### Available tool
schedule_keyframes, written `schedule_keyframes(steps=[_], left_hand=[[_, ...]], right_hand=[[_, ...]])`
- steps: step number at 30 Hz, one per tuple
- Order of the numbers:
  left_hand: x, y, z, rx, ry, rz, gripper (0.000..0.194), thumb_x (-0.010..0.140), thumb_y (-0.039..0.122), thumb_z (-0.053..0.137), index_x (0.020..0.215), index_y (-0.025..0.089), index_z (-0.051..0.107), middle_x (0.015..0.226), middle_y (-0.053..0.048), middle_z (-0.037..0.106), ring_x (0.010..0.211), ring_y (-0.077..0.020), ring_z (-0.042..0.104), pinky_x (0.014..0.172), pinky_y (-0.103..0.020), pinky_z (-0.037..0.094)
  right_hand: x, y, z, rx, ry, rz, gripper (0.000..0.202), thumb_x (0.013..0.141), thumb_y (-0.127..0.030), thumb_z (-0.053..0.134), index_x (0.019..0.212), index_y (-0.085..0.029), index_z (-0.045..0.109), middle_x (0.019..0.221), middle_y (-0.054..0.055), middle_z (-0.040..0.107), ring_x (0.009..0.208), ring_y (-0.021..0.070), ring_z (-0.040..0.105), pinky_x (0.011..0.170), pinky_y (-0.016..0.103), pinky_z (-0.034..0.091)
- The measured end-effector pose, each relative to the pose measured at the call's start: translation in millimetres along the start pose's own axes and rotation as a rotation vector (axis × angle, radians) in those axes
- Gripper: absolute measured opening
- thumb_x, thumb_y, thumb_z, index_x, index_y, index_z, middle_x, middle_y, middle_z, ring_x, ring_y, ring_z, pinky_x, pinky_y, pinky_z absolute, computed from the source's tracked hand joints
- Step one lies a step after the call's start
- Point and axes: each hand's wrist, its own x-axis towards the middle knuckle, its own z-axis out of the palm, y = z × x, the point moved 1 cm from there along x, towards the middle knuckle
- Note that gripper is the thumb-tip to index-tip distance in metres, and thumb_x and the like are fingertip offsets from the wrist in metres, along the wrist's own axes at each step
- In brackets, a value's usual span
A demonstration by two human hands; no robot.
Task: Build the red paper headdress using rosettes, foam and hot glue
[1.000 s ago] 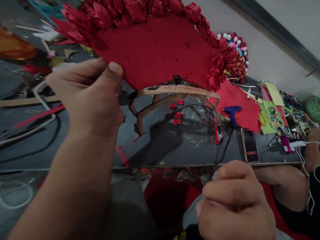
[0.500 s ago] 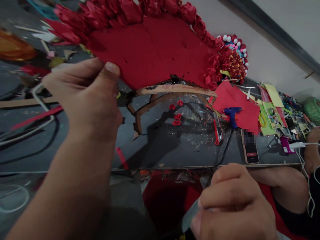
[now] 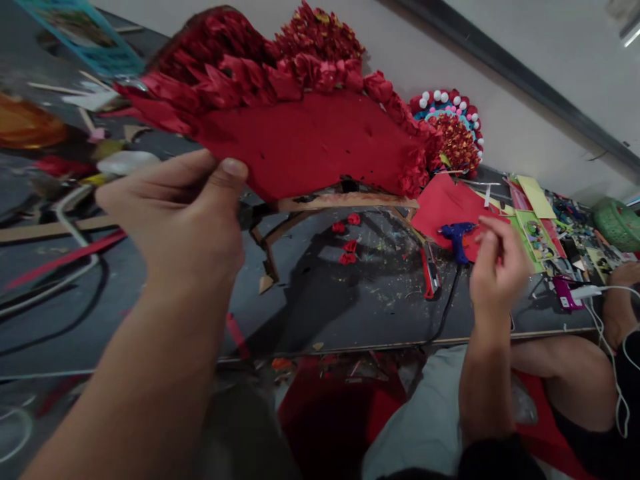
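My left hand (image 3: 185, 207) is closed on the lower left edge of a red panel (image 3: 305, 143), thumb in front and the other fingers behind it. Crumpled red paper flowers (image 3: 320, 70) line the panel's upper border, and a cardboard strip (image 3: 345, 200) runs along its bottom. Over the table, my right hand (image 3: 500, 267) hovers just right of a blue glue gun (image 3: 456, 239), fingers loosely bent and apart, with nothing visible in them. The glue gun rests on a red sheet (image 3: 443, 203). Several small red paper flowers (image 3: 349, 250) lie below the panel.
A red utility knife (image 3: 430, 270) lies left of the glue gun's cord. Behind stands a round decoration (image 3: 453, 137) with white balls. A purple device (image 3: 567, 293) with white cables, a green basket (image 3: 617, 223) and another person's arm (image 3: 620, 300) are at right.
My right hand has moved from the table's front edge up and forward to beside the glue gun. My left hand keeps hold of the panel, which sits slightly lower in view.
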Motion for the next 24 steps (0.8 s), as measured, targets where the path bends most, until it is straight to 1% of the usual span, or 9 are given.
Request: schedule_keyframes(steps=[1, 3, 5, 8, 12, 16, 18, 21, 24], left_hand=[[-0.4, -0.6, -1.2, 0.029, 0.008, 0.010, 0.045, 0.053, 0.052, 0.075, 0.071, 0.012, 0.067, 0.060, 0.005, 0.053, 0.056, -0.0053, 0.052, 0.053, -0.021, 0.037], [-1.7, 0.1, -3.4, 0.101, -0.021, -0.014, 0.035, 0.061, 0.048, 0.075, 0.074, 0.017, 0.067, 0.063, 0.005, 0.058, 0.066, -0.0112, 0.060, 0.054, -0.025, 0.041], [-3.6, 2.4, -5.2, 0.153, -0.063, -0.060, 0.024, 0.067, 0.043, 0.074, 0.076, 0.021, 0.068, 0.065, 0.006, 0.063, 0.073, -0.0139, 0.064, 0.057, -0.029, 0.044], [-6.0, 3.9, -5.8, 0.193, -0.112, -0.090, 0.018, 0.072, 0.040, 0.072, 0.082, 0.025, 0.068, 0.069, 0.006, 0.067, 0.076, -0.0148, 0.066, 0.057, -0.033, 0.043], [-7.5, -2.5, -4.0, 0.193, -0.110, -0.046, 0.023, 0.067, 0.042, 0.072, 0.076, 0.021, 0.069, 0.060, 0.003, 0.062, 0.067, -0.0152, 0.064, 0.050, -0.029, 0.040], [-8.9, -8.3, -3.5, 0.171, -0.165, -0.056, 0.023, 0.071, 0.041, 0.071, 0.076, 0.019, 0.069, 0.061, 0.003, 0.061, 0.064, -0.0121, 0.061, 0.052, -0.028, 0.041], [-9.7, -8.4, -3.4, 0.196, -0.200, -0.060, 0.022, 0.075, 0.041, 0.068, 0.080, 0.020, 0.069, 0.064, 0.004, 0.063, 0.065, -0.0111, 0.061, 0.055, -0.030, 0.041], [-9.9, -6.4, -3.2, 0.214, -0.160, -0.046, 0.032, 0.071, 0.049, 0.071, 0.079, 0.018, 0.069, 0.063, 0.002, 0.063, 0.069, -0.0135, 0.064, 0.054, -0.031, 0.044], [-9.8, -4.4, -2.6, 0.253, -0.174, -0.071, 0.037, 0.072, 0.052, 0.070, 0.083, 0.017, 0.068, 0.067, 0.002, 0.066, 0.074, -0.0162, 0.067, 0.052, -0.032, 0.042]], right_hand=[[13.8, 18.3, 6.6, -0.176, -0.018, 0.070, 0.030, 0.088, -0.039, 0.042, 0.100, -0.018, 0.061, 0.089, 0.008, 0.065, 0.078, 0.0175, 0.059, 0.077, 0.034, 0.047], [29.3, 53.1, 18.3, -0.484, -0.246, 0.273, 0.046, 0.089, -0.045, 0.037, 0.112, -0.011, 0.056, 0.108, 0.018, 0.062, 0.096, 0.0237, 0.059, 0.086, 0.038, 0.042], [31.9, 77.3, 26.0, -0.536, -0.341, 0.347, 0.057, 0.086, -0.051, 0.041, 0.113, -0.002, 0.056, 0.109, 0.027, 0.061, 0.102, 0.0313, 0.058, 0.086, 0.043, 0.041], [27.6, 92.2, 34.0, -0.543, -0.389, 0.379, 0.060, 0.082, -0.056, 0.047, 0.108, -0.003, 0.059, 0.102, 0.027, 0.063, 0.099, 0.0343, 0.060, 0.083, 0.044, 0.040], [28.2, 93.0, 40.2, -0.504, -0.367, 0.434, 0.044, 0.074, -0.046, 0.060, 0.099, -0.009, 0.060, 0.090, 0.021, 0.065, 0.091, 0.0318, 0.062, 0.078, 0.041, 0.041], [30.1, 90.5, 35.9, -0.339, -0.260, 0.414, 0.035, 0.076, -0.044, 0.054, 0.093, -0.013, 0.057, 0.083, 0.015, 0.062, 0.086, 0.0277, 0.060, 0.077, 0.039, 0.041], [30.1, 87.2, 32.0, -0.210, -0.193, 0.390, 0.030, 0.077, -0.045, 0.050, 0.087, -0.017, 0.054, 0.076, 0.009, 0.059, 0.080, 0.0237, 0.058, 0.075, 0.036, 0.041], [30.5, 76.1, 30.3, 0.050, -0.105, 0.349, 0.028, 0.080, -0.048, 0.038, 0.074, -0.021, 0.045, 0.064, 0.002, 0.049, 0.063, 0.0154, 0.051, 0.064, 0.029, 0.043], [26.9, 57.6, 35.6, 0.329, -0.016, 0.282, 0.030, 0.078, -0.054, 0.032, 0.073, -0.024, 0.034, 0.059, -0.004, 0.038, 0.051, 0.0107, 0.041, 0.054, 0.026, 0.041]])
